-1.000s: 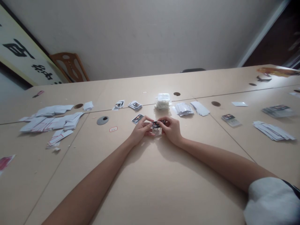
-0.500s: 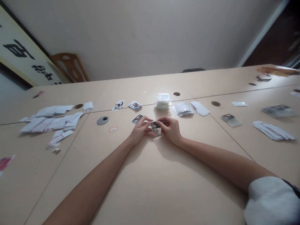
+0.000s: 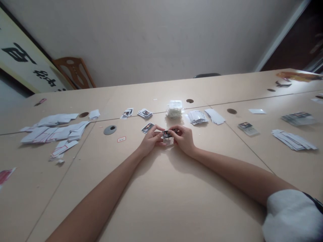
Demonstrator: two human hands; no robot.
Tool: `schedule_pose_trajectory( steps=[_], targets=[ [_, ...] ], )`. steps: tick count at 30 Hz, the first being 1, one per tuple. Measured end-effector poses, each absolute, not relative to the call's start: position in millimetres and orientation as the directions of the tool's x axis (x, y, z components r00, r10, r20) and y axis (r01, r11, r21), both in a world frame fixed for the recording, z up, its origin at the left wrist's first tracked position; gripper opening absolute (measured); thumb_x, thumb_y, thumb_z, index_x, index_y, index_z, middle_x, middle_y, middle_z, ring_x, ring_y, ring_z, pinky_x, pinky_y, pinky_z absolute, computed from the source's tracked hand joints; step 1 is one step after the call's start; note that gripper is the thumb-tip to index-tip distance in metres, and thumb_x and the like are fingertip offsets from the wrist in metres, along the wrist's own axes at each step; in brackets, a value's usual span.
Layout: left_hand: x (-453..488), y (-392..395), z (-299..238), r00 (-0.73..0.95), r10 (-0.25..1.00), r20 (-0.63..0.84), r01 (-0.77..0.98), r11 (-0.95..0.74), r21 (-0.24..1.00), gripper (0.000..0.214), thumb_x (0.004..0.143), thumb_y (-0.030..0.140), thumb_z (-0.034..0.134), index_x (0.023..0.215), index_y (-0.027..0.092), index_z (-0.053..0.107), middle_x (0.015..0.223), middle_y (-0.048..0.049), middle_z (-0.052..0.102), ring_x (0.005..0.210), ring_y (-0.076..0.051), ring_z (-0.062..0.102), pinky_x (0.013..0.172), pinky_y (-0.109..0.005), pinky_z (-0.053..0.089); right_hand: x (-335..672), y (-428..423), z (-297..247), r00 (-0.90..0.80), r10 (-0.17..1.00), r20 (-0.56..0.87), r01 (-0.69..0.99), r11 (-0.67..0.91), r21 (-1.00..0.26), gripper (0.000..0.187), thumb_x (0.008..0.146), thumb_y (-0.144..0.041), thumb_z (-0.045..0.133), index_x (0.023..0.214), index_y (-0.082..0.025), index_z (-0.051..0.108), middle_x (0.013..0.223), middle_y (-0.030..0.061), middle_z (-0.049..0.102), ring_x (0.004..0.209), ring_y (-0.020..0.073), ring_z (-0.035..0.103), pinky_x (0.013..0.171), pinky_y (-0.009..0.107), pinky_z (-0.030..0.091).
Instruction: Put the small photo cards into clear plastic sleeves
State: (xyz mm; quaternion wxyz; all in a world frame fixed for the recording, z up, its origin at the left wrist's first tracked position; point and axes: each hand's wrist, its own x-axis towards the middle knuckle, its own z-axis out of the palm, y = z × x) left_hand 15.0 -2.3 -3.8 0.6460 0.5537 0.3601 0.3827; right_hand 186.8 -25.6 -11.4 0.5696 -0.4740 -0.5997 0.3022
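Between my two hands is a small dark photo card, with a clear plastic sleeve showing below it. My left hand is closed on the sleeve's left side, thumb and fingers around its edge. The thumb and fingertips of my right hand pinch the card's right side. How far the card sits inside the sleeve is hard to make out. Just beyond my left fingers lies another photo card. A stack of clear plastic sleeves stands past my fingertips.
Small piles of photo cards lie toward the back. White slips are right of the sleeve stack, and many more white papers spread at left. Filled sleeves sit at right. A grey cable-hole cover is at left.
The dark card sits slightly lower and flatter between my fingers, with little of it changed otherwise. Both hands keep nearly the same place and grip.
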Motion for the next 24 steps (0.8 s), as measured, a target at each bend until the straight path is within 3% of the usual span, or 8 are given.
schedule_pose_trajectory(
  steps=[16,24],
  targets=[
    [17.9,-2.0,-3.7,0.416,0.909,-0.039,-0.038,0.060,0.997,0.037,0.077,0.046,0.069,0.094,0.019,0.050,0.086,-0.0016,0.066,0.065,-0.012,0.065,0.061,-0.027,0.057,186.4,-26.3,-10.4,0.109,0.912,0.395,0.235,0.363,-0.902,0.016,0.081,-0.033,0.064,0.078,-0.018,0.068,0.054,-0.0020,0.061,0.040,0.0103,0.052,0.044,0.022,0.042],
    [16.7,-0.2,-4.5,0.437,0.898,-0.042,-0.088,0.089,0.992,0.035,0.080,0.048,0.065,0.093,0.019,0.050,0.090,-0.0025,0.064,0.066,-0.012,0.066,0.062,-0.029,0.059,186.7,-27.0,-10.7,0.100,0.906,0.410,0.247,0.377,-0.893,0.013,0.083,-0.029,0.062,0.079,-0.018,0.067,0.054,-0.0022,0.062,0.041,0.0102,0.053,0.044,0.022,0.042]
  ],
)
